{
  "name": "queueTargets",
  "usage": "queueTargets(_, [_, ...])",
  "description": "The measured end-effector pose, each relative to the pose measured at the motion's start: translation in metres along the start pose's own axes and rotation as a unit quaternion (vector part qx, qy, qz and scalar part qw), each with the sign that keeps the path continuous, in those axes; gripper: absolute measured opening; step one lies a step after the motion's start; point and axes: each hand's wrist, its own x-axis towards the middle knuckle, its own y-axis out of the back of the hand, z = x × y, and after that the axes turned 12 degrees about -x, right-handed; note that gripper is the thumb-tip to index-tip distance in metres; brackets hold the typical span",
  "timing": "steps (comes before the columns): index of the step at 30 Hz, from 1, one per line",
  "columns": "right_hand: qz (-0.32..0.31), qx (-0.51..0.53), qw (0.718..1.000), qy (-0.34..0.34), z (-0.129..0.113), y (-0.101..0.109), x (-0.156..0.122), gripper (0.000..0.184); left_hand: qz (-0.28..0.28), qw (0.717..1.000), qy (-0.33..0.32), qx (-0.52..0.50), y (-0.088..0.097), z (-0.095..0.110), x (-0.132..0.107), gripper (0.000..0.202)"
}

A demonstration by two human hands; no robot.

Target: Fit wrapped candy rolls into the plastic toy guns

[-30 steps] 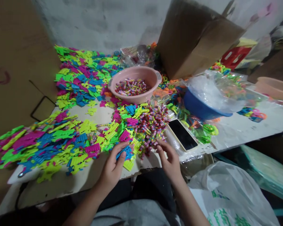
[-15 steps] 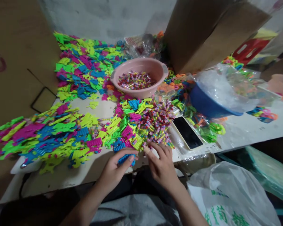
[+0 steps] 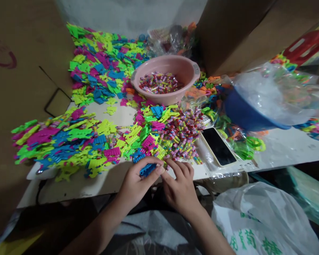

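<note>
Head cam: L hand (image 3: 134,182) is clamped on a blue plastic piece (image 3: 146,170), thumb on one side, index finger curled over the other, so the piece sits lower ctr of frame, by the near edge of the white table (image 3: 87,189). R hand (image 3: 179,186) has its fingertips drawn together, meeting the L fingertips just right of the piece; I can't tell if anything's pinched btwn them, too small & covered.

Right above the hands, ctr frame, I've got a heap of small striped rolls (image 3: 182,132), w/ mixed neon plastic pieces (image 3: 133,132) alongside to the left. More of the same neon stuff: a spread (image 3: 61,147) at mid left, plus a big pile (image 3: 101,67) upper left. Pink basin (image 3: 167,99) at upper ctr holds more rolls. Phone (image 3: 219,147), screen dark, lies right of the heap; past it a blue basin (image 3: 244,111) w/ clear plastic (image 3: 271,88) over it.

In the way: fingers hide part of the blue piece, & the heap is close up beyond the fingertips. Cardboard box (image 3: 23,85) blocks the left edge, another box (image 3: 236,39) the upper right. White bag (image 3: 263,219) w/ green print, lower right, near the R forearm.
</note>
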Motion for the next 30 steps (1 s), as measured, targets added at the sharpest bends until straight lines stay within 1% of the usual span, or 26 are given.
queueTargets(2, [-0.006,0.009,1.0,0.002,-0.003,-0.002,0.0,0.06,-0.006,0.998,0.044,-0.041,-0.003,-0.003,-0.002,0.02])
queueTargets(5, [-0.023,0.02,1.0,-0.001,-0.006,-0.004,-0.003,0.066,0.0,0.993,0.094,-0.077,-0.007,-0.008,-0.005,0.024])
queueTargets(8, [-0.036,0.022,0.999,-0.009,0.0,-0.003,-0.007,0.067,0.003,0.986,0.13,-0.105,-0.008,-0.012,-0.009,0.033])
queueTargets(10, [-0.035,0.02,0.998,-0.037,0.012,-0.001,-0.011,0.062,0.015,0.978,0.155,-0.141,-0.005,-0.013,-0.01,0.041])
queueTargets(12, [-0.014,0.001,0.995,-0.102,0.03,-0.002,-0.013,0.05,0.04,0.964,0.187,-0.186,-0.001,-0.013,-0.011,0.045])
queueTargets(14, [0.004,-0.048,0.985,-0.169,0.048,-0.006,-0.013,0.037,0.065,0.947,0.214,-0.229,0.003,-0.012,-0.011,0.05])
queueTargets(15, [0.001,-0.077,0.98,-0.185,0.057,-0.009,-0.012,0.032,0.073,0.94,0.223,-0.247,0.004,-0.011,-0.01,0.052])
queueTargets(17, [-0.019,-0.12,0.975,-0.184,0.07,-0.017,-0.009,0.025,0.082,0.929,0.236,-0.274,0.005,-0.01,-0.009,0.051])
queueTargets(19, [-0.028,-0.123,0.978,-0.166,0.08,-0.025,-0.004,0.021,0.086,0.918,0.253,-0.293,0.004,-0.009,-0.008,0.045])
queueTargets(20, [-0.019,-0.112,0.98,-0.162,0.083,-0.028,-0.002,0.019,0.087,0.913,0.26,-0.301,0.003,-0.008,-0.007,0.044])
queueTargets(22, [0.025,-0.06,0.983,-0.17,0.086,-0.031,0.002,0.012,0.093,0.91,0.26,-0.309,0.001,-0.007,-0.007,0.043])
queueTargets(23, [0.056,-0.01,0.982,-0.181,0.085,-0.031,0.003,0.009,0.098,0.913,0.252,-0.307,0.001,-0.008,-0.007,0.043])
queueTargets(24, [0.088,0.057,0.974,-0.199,0.083,-0.03,0.004,0.009,0.105,0.917,0.242,-0.3,0.001,-0.008,-0.007,0.043])
queueTargets(25, [0.113,0.137,0.959,-0.22,0.078,-0.029,0.004,0.01,0.113,0.921,0.233,-0.292,0.001,-0.009,-0.007,0.044])
queueTargets(26, [0.123,0.219,0.938,-0.24,0.071,-0.027,0.003,0.011,0.116,0.924,0.227,-0.285,0.001,-0.01,-0.007,0.045])
queueTargets(27, [0.115,0.294,0.914,-0.256,0.062,-0.024,0.001,0.012,0.116,0.927,0.223,-0.28,0.002,-0.01,-0.006,0.046])
queueTargets(28, [0.089,0.357,0.891,-0.267,0.051,-0.021,-0.001,0.013,0.114,0.929,0.217,-0.278,0.003,-0.011,-0.006,0.047])
queueTargets(30, [0.006,0.435,0.861,-0.262,0.026,-0.015,-0.006,0.016,0.111,0.932,0.198,-0.282,0.004,-0.012,-0.004,0.05])
